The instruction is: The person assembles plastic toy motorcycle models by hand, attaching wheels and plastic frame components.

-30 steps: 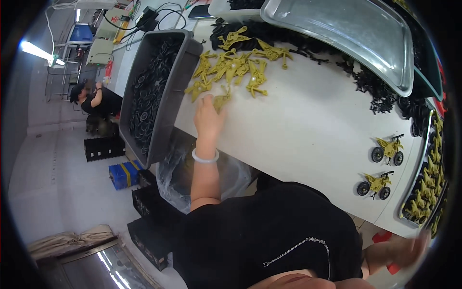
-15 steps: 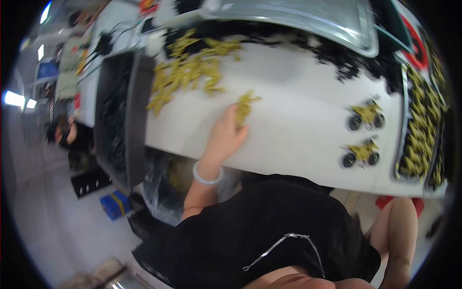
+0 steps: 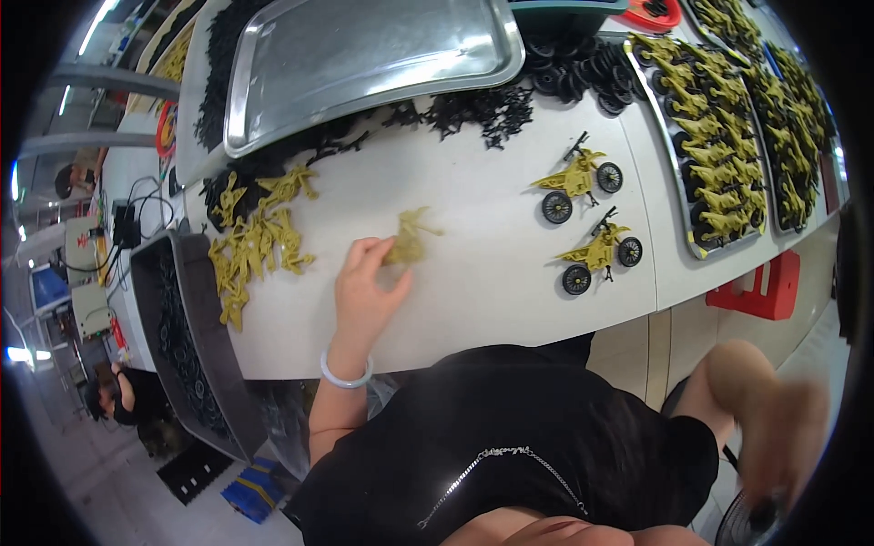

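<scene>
My left hand [image 3: 366, 289], with a pale bangle at the wrist, pinches a yellow plastic toy motorcycle body [image 3: 406, 244] between thumb and fingers, over the white table. The piece is slightly blurred. Further left lies a loose pile of similar yellow bodies [image 3: 259, 244]. To the right stand two toy motorcycles, a far one [image 3: 575, 177] and a near one [image 3: 596, 253], each with black wheels and handlebars on a yellow body. My right hand [image 3: 785, 441] is off the table at the lower right, beside my body. Motion smears its fingers, and whatever it may hold cannot be made out.
A metal tray [image 3: 373, 64] rests above black parts at the back, near black wheels [image 3: 583, 73]. Filled trays of yellow-and-black toys [image 3: 719, 155] line the right. A grey bin [image 3: 196, 273] holds black parts at left. A red stool [image 3: 756, 287] stands below.
The view has swung right, so the table's contents appear further left. My left hand still holds the yellow body. My right hand has come into view at the lower right, moving fast.
</scene>
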`<state>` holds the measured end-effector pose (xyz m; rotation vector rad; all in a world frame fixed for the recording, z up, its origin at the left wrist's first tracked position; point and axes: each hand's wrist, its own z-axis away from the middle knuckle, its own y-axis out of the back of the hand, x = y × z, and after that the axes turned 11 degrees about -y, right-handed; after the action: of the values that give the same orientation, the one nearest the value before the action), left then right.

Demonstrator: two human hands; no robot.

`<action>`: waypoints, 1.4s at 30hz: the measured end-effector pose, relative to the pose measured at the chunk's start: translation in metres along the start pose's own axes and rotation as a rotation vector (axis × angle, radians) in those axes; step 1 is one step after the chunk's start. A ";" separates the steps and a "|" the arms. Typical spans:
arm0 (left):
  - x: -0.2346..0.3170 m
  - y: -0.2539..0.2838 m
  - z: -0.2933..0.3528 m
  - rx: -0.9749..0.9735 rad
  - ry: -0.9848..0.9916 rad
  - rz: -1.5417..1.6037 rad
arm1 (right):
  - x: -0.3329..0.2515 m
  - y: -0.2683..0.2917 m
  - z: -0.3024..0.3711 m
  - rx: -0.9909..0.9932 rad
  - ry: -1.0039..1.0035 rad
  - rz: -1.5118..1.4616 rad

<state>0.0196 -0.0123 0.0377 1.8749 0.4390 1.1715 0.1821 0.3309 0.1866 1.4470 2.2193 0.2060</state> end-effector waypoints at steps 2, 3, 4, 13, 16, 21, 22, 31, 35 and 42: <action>0.021 -0.012 -0.021 -0.132 -0.171 0.160 | 0.033 -0.037 0.015 -0.227 -0.580 0.063; 0.028 -0.015 -0.023 -0.121 -0.165 0.144 | 0.071 -0.066 0.009 -0.709 -0.607 -0.029; 0.038 -0.021 -0.034 -0.153 -0.228 0.230 | 0.094 -0.089 0.027 -0.749 -0.557 0.044; 0.084 -0.088 -0.098 -0.117 -0.471 0.100 | 0.138 -0.165 0.078 -0.906 -0.920 -0.072; 0.087 -0.091 -0.096 -0.135 -0.414 0.018 | 0.128 -0.171 0.083 -0.863 -0.841 -0.116; 0.094 -0.086 -0.090 -0.139 -0.386 -0.035 | 0.100 -0.157 0.081 -0.596 -0.664 0.075; 0.096 -0.086 -0.090 -0.145 -0.378 -0.046 | 0.094 -0.154 0.082 -0.600 -0.667 0.070; 0.093 -0.107 -0.087 -0.098 -0.414 -0.068 | 0.070 -0.162 0.100 -0.807 -0.516 0.246; 0.073 -0.109 -0.095 -0.040 -0.477 0.012 | 0.064 -0.165 0.101 -0.725 -0.450 0.217; 0.069 -0.080 -0.070 -0.109 0.361 1.307 | 0.035 -0.158 0.097 -0.458 -0.347 0.025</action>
<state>0.0053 0.1124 0.0245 1.7887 -0.8155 2.2984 0.0864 0.2815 0.0317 1.1561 1.7340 0.4078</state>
